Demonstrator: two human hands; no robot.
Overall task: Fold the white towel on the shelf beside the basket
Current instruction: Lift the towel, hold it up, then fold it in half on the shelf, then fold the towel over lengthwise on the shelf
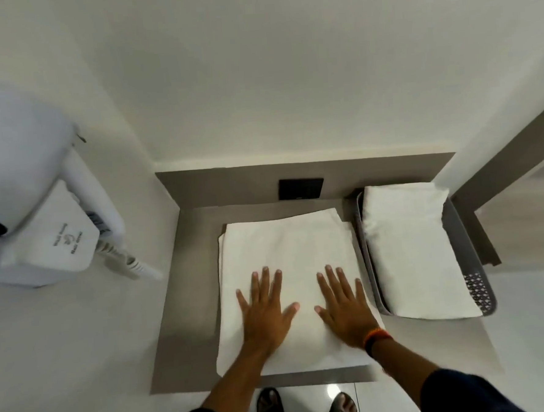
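A white towel (pixel 286 249) lies folded into a flat rectangle on the grey shelf (pixel 187 306). My left hand (pixel 264 311) rests flat on its near left part, fingers spread. My right hand (pixel 345 306) lies flat on its near right part, fingers spread, with an orange and black band at the wrist. Neither hand grips the cloth. To the right of the towel stands a grey basket (pixel 479 292) holding another folded white towel (pixel 413 251).
A black wall plate (pixel 301 188) sits on the back wall above the shelf. A white wall-mounted hair dryer (pixel 30 188) with a coiled cord hangs at the left. My sandalled feet (pixel 305 407) stand on the tiled floor below the shelf's front edge.
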